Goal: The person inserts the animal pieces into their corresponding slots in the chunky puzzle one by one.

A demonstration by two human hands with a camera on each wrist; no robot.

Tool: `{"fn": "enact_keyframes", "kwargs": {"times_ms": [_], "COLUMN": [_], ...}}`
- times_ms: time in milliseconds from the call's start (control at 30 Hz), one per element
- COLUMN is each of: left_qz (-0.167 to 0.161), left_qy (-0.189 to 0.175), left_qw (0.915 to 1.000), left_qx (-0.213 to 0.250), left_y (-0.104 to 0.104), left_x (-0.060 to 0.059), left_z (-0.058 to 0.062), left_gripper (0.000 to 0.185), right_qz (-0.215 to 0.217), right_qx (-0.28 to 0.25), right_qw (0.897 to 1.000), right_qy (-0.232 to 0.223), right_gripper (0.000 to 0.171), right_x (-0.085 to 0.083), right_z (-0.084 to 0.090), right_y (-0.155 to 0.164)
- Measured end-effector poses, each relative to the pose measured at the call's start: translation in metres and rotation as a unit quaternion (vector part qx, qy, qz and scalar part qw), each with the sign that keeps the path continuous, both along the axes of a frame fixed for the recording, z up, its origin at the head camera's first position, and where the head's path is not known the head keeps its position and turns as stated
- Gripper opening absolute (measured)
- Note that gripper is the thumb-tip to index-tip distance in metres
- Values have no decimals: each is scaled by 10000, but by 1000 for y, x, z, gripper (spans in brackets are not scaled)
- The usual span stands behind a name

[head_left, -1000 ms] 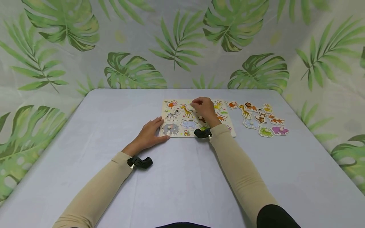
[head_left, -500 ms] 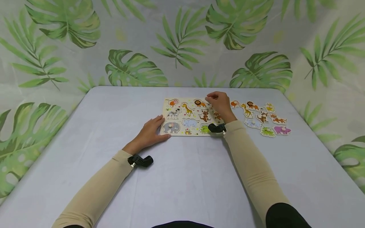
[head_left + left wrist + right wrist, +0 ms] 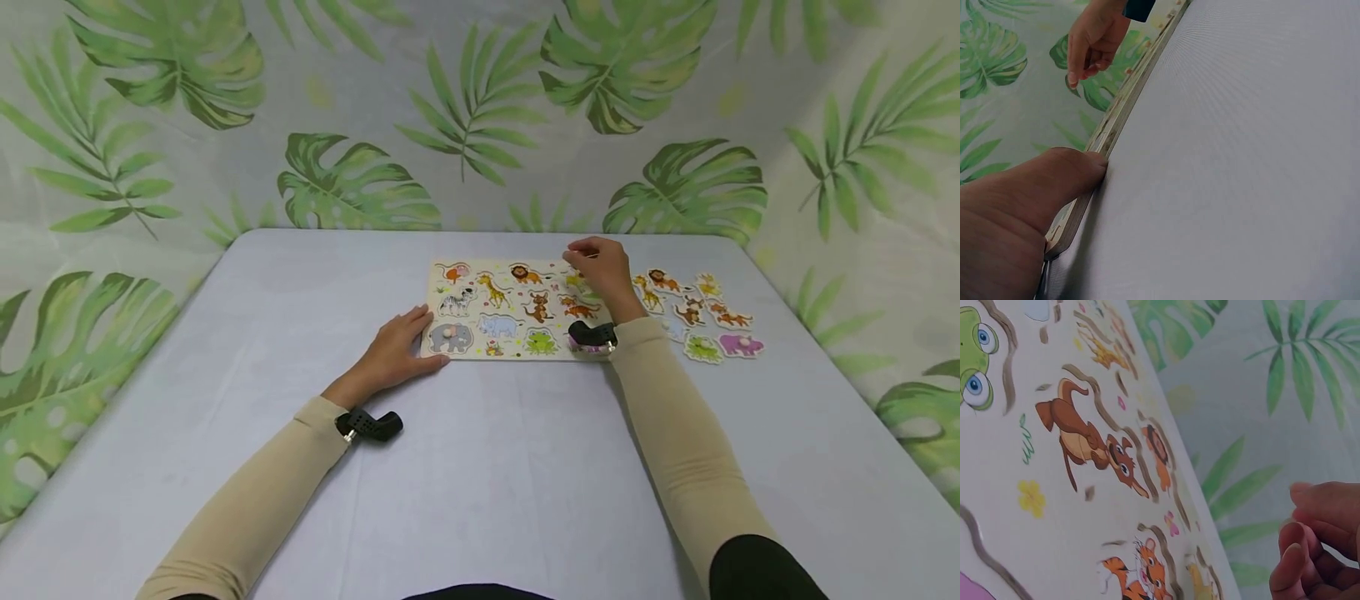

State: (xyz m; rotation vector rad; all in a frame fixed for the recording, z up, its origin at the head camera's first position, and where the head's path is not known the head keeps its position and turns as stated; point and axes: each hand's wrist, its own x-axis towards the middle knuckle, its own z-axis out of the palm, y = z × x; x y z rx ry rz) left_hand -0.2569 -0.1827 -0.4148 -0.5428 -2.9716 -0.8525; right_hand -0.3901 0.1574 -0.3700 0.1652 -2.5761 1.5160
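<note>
Parted thumb and fingers of your left hand [image 3: 392,348] rest against the near left corner of the puzzle board [image 3: 495,265], where an elephant piece [image 3: 453,340] sits inset. Beyond, your right hand [image 3: 606,268], loosely curled, visibly holding nothing, hangs over its far right; animal pieces [image 3: 689,312] lie alongside.

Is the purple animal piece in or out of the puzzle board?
Out: the purple animal piece lies on the table, right of the puzzle board, beside the frog piece.

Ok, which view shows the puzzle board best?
The head view: most of the puzzle board shows, though the right hand covers part. The left wrist view gives mainly its edge; the right wrist view, some printed animals close up.
</note>
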Motion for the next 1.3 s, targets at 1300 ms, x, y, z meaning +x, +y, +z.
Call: {"fn": "enact_keyframes", "kwargs": {"times_ms": [1300], "left_qz": [11], "left_qy": [13], "left_qw": [10000], "left_qx": [-32], "left_y": [-1], "left_x": [-1], "left_z": [-2], "left_gripper": [86], "right_qz": [-691], "right_qx": [40], "right_qw": [9955], "right_qy": [-648], "right_gripper": [38], "right_x": [1], "right_z": [-11], "right_y": [69]}}
